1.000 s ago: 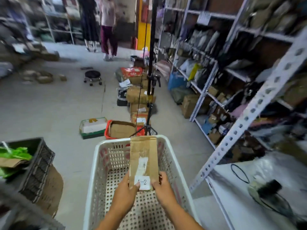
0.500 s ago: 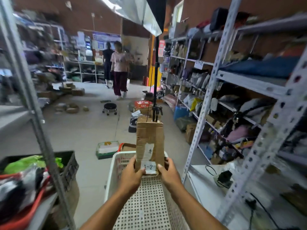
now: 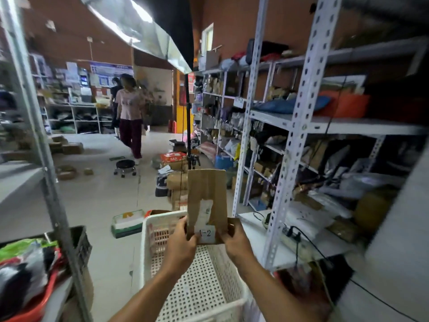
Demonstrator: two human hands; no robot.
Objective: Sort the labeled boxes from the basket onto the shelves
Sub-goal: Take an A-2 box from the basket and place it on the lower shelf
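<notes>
While hands (image 3: 183, 242) hold box (image 3: 206, 196), basket (image 3: 202, 291) below.

The one camera is sitting on my head, looking forward and slightly down along the aisle. My hands (image 3: 209, 242) are showing close at the bottom centre, the white basket (image 3: 148, 240) just below them. Shelves (image 3: 290, 126) are running along my right, their near edges looking blurred, perhaps from motion.

Left hand (image 3: 180, 246) and right hand (image 3: 236, 242) grip an upright cardboard box (image 3: 206, 196) labeled "A-2" above a white basket (image 3: 197, 291).
</notes>
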